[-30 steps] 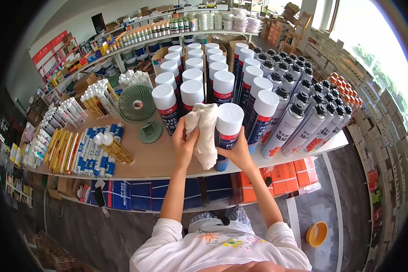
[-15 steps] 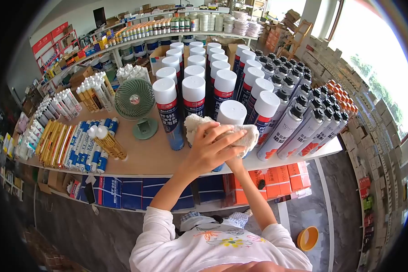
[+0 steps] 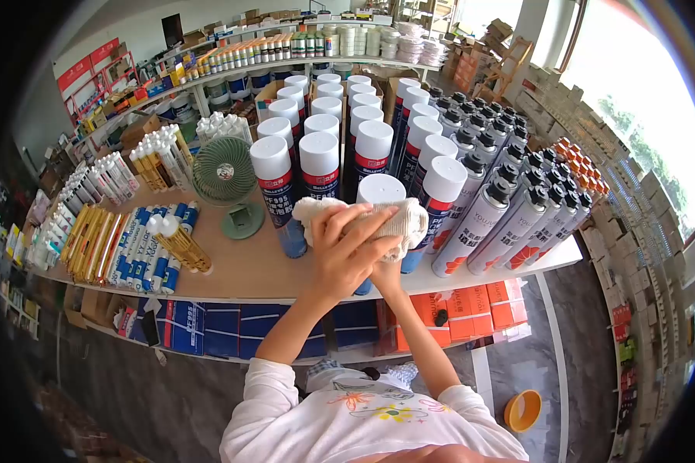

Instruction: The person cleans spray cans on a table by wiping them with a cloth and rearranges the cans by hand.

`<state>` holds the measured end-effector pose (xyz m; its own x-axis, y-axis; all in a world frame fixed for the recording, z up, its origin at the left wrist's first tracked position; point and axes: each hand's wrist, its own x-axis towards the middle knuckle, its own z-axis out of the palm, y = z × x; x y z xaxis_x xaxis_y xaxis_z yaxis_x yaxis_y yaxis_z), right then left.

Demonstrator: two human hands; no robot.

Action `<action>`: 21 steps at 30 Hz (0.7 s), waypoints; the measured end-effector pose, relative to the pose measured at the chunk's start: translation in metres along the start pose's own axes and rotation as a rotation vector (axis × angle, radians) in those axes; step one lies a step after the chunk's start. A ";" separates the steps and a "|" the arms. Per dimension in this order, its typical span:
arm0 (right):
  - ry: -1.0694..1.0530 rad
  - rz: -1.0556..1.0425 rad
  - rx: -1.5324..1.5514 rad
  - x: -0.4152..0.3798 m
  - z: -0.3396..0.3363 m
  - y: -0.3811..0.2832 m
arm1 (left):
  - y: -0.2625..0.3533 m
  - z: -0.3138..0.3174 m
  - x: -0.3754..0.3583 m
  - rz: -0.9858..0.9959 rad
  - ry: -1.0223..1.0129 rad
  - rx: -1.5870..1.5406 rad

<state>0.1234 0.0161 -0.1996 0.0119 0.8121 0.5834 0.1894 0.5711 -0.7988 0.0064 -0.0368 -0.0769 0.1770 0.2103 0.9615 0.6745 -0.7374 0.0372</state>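
A white-capped spray can (image 3: 381,188) stands at the front of the rows, near the table edge. My left hand (image 3: 351,251) presses a bunched whitish cloth (image 3: 411,231) against its upper body, fingers bent over the fabric. Below the cloth, my right hand (image 3: 386,273) lies against the same can, its fingers hidden by the cloth and the left hand. Matching cans (image 3: 319,163) with red and dark blue labels stand close behind and to both sides. Grey cans with black tops (image 3: 483,212) fill the right part of the table.
A green fan (image 3: 225,171) stands left of the cans on the wooden tabletop (image 3: 243,270). Sealant tubes (image 3: 143,243) lie and stand farther left. Blue boxes (image 3: 220,328) and orange boxes (image 3: 467,315) sit on the shelf below. A yellow bucket (image 3: 523,410) is on the floor.
Both hands and the cloth have shifted slightly left over the front can. The whole view has shifted a little as well. The surrounding cans stand in the same arrangement.
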 end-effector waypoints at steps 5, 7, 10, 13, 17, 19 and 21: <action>0.017 -0.007 0.077 0.002 0.002 0.009 | -0.013 0.011 -0.024 0.025 -0.013 -0.048; 0.044 -0.128 0.039 0.003 0.002 0.008 | -0.013 0.016 -0.044 -0.002 -0.034 -0.062; 0.070 -0.155 -0.109 0.001 0.004 0.009 | -0.013 0.016 -0.039 -0.023 0.023 -0.094; 0.011 0.011 0.118 0.005 0.006 0.000 | -0.015 0.007 -0.007 -0.014 0.103 -0.114; 0.064 -0.007 0.049 0.010 0.002 -0.012 | -0.037 0.022 -0.022 -0.048 0.221 -0.201; 0.046 0.035 0.070 0.012 0.000 -0.010 | -0.040 0.030 -0.047 -0.133 0.214 -0.298; 0.062 0.060 0.075 0.014 -0.001 -0.011 | -0.046 0.032 -0.054 -0.204 0.207 -0.395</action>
<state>0.1223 0.0208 -0.1821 0.0826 0.8372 0.5406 0.1129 0.5311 -0.8398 -0.0109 0.0063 -0.1390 -0.1036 0.2737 0.9562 0.3497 -0.8900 0.2927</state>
